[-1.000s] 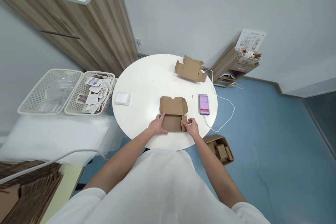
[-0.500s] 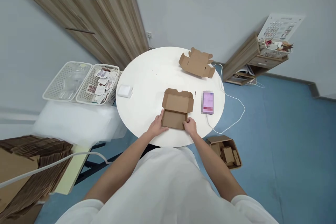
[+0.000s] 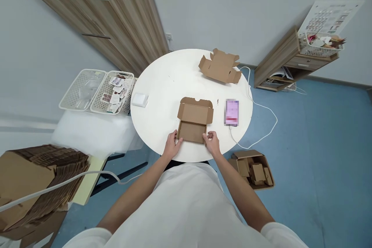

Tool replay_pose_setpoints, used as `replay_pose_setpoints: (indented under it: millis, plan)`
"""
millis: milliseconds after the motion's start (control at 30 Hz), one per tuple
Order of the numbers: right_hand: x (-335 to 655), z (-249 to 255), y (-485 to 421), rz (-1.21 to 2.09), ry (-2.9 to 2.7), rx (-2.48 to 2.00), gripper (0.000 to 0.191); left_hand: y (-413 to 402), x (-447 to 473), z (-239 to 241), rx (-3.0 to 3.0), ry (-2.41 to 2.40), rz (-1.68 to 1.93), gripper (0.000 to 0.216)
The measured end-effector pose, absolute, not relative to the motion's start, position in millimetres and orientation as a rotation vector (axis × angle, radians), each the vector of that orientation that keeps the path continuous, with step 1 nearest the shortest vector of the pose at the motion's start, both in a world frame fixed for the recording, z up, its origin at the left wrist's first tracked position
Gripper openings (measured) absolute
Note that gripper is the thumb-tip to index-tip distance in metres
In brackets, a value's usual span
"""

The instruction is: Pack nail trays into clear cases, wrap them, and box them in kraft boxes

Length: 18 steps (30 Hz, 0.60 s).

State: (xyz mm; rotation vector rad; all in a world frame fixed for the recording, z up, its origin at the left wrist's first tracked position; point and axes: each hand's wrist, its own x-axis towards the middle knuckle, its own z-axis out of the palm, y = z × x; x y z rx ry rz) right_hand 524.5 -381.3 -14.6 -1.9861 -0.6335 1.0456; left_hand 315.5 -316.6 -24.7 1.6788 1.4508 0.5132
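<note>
A small brown cardboard box [image 3: 193, 121] stands on the round white table [image 3: 168, 97], its lid flap lying open toward the far side. My left hand [image 3: 172, 145] grips the box's near left corner with curled fingers. My right hand [image 3: 212, 142] pinches the near right corner in the same way. Both hands rest at the table's near edge. A second cardboard box blank [image 3: 220, 66] lies unfolded at the far right of the table.
A phone [image 3: 231, 112] on a white cable lies right of the box, a small white pad [image 3: 139, 100] to the left. Two white baskets [image 3: 99, 92] stand left of the table. A stack of flat cardboard [image 3: 43, 178] sits lower left. A floor carton [image 3: 252, 168] holds folded boxes.
The right side flap that stood loose a second ago is now folded in. Both hands have slid back to the box's near corners. The view has shifted as my head moved.
</note>
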Motion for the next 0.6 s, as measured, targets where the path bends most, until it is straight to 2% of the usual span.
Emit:
replay_pose_setpoints:
  millis: [167, 400, 600]
  plan:
    - [518, -15, -400, 1.182, -0.544, -1.840, 0.052, -322, 316, -25, 1.448, 1.543, 0.596, 0.046]
    - [505, -23, -388, 1.163, -0.591, -1.711, 0.039, -311, 318, -26, 1.331, 1.492, 0.628, 0.039]
    - [501, -27, -373, 1.127, -0.620, -1.748, 0.038, -296, 319, -28, 1.317, 1.513, 0.639, 0.041]
